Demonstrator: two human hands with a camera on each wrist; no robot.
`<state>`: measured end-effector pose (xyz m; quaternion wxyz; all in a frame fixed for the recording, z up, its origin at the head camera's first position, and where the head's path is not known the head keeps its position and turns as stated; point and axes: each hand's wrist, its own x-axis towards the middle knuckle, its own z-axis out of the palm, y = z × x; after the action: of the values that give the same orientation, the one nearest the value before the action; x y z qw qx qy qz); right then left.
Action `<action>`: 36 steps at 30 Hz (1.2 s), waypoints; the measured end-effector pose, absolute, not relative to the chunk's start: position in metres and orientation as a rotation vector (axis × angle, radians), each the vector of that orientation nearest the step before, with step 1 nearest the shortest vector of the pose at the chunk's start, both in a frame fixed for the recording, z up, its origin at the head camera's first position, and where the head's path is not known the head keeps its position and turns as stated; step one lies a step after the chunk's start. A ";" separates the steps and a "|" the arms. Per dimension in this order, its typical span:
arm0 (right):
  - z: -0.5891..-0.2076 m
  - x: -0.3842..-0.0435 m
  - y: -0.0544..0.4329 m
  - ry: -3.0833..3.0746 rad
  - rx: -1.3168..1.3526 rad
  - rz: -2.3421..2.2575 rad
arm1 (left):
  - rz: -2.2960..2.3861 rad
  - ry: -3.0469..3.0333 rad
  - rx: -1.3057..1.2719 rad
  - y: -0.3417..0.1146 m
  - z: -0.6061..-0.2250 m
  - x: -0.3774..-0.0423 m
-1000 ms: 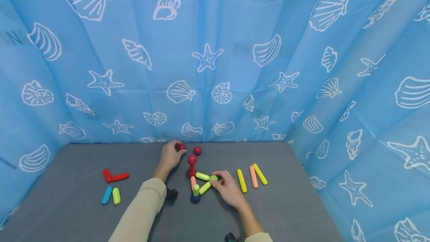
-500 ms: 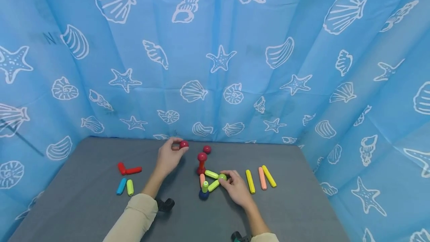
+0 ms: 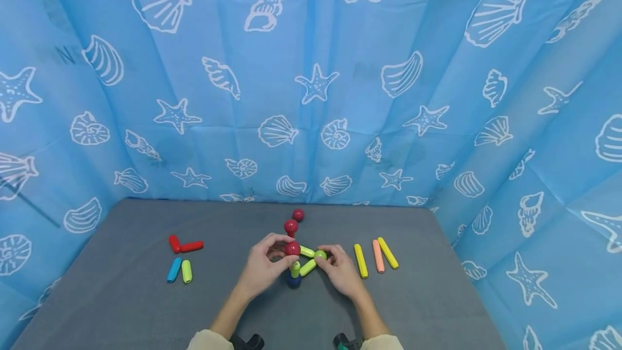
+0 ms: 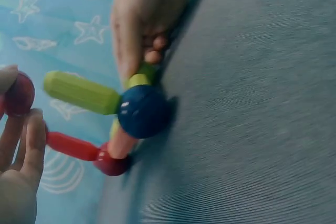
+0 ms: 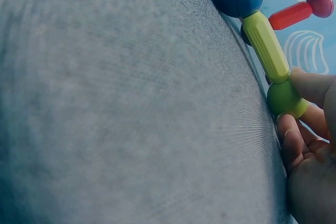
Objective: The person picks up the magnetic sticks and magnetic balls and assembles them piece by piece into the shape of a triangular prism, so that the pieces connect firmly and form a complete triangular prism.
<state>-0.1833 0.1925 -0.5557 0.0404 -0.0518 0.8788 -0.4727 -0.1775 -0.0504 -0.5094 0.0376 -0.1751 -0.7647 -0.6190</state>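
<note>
Thumb and fingers of my left hand (image 3: 261, 270) grip a red ball (image 3: 292, 248). In the left wrist view it hovers a little apart from the tip of an upright lime rod (image 4: 81, 92), which stands on a blue ball (image 4: 144, 111). My right hand (image 3: 341, 273) pinches a green ball (image 5: 286, 99) at the right corner of the same structure. Lime rods (image 3: 308, 267) and a salmon rod (image 4: 122, 141) link the corner balls. At the back corner, a red rod (image 4: 72, 146) rises from a red ball (image 4: 112, 162) and bears another red ball (image 3: 290, 226).
A loose red ball (image 3: 298, 215) lies behind the structure. To the left are two red rods (image 3: 191, 246), a blue rod (image 3: 174, 270) and a lime rod (image 3: 187, 271). Yellow rods (image 3: 361, 261) and a salmon rod (image 3: 378, 256) lie right. A blue curtain (image 3: 311, 96) hangs behind the grey table (image 3: 413, 307).
My left hand has lifted the red ball from the back of the table and brought it forward and right, over the structure. The right hand stays on the green ball.
</note>
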 end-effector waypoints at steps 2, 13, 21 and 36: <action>-0.556 -0.183 0.192 2.691 -0.136 -1.443 | -1.897 -2.379 -0.531 -0.049 -0.511 -0.174; -0.556 -0.184 0.194 2.693 -0.172 -1.441 | -1.934 -2.365 -0.438 -0.050 -0.520 -0.179; -0.546 -0.169 0.174 2.816 -0.082 -1.471 | -1.708 -2.581 -0.205 -0.051 -0.537 -0.219; -0.542 -0.140 0.127 2.849 -0.226 -1.277 | -1.549 -2.789 -0.373 -0.052 -0.546 -0.231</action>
<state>-0.1403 0.1273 -0.5422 0.0058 -0.0722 0.9101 -0.4079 -0.2305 -0.0519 -0.5464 -0.0354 -0.1160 -0.8677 -0.4820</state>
